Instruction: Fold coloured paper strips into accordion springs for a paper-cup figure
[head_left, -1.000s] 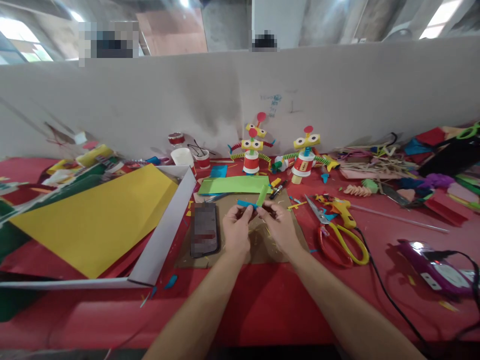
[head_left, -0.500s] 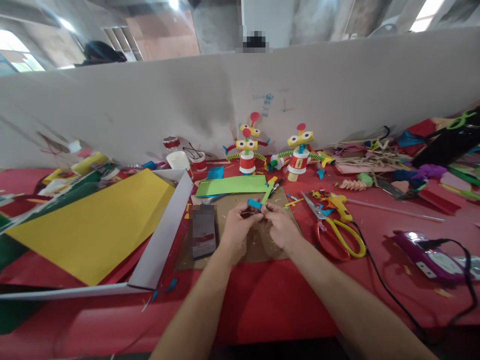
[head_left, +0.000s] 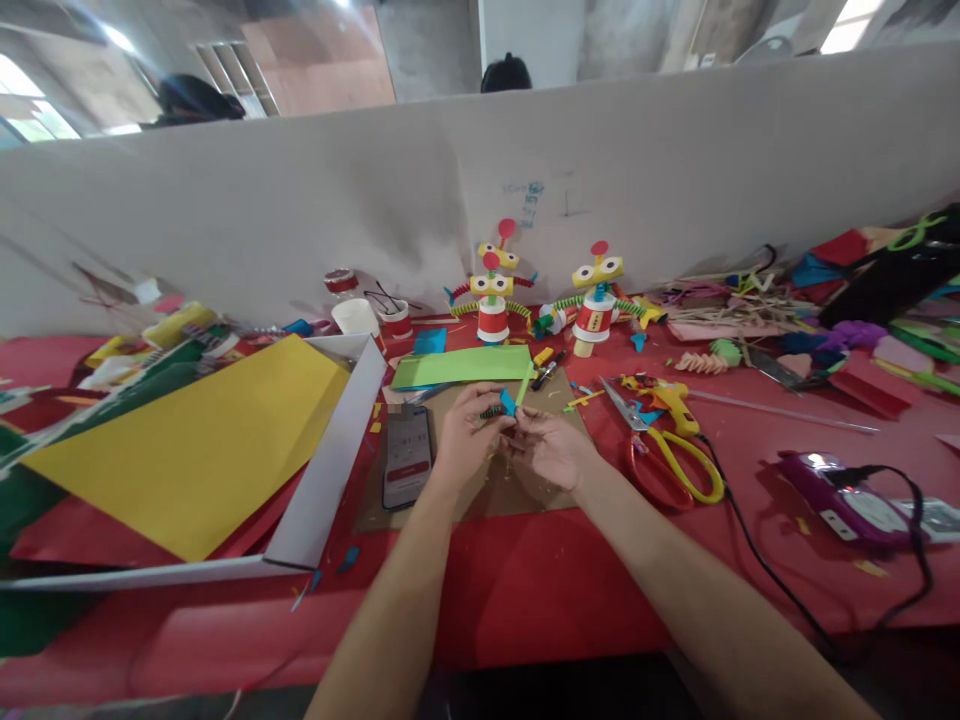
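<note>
Above a brown cardboard mat, my two hands meet at a small piece of blue paper. My right hand pinches its lower end with thumb and fingertips. Between the fingers of my left hand is a small dark green ridged piece, apparently folded paper, close against the blue paper. A narrow light green strip rises just behind my right fingertips; whether it touches them I cannot tell. Past my hands lies a broad light green sheet. A phone lies left of my left hand.
Scissors and a yellow glue gun with a black cable lie to the right, near a purple device. At left stands a white box with coloured sheets. Paper-cup figures stand along the grey partition.
The blue paper has turned from lying nearly flat to a steeper tilt between my fingers. The dark green ridged piece now shows at my left fingers. The view has shifted slightly.
</note>
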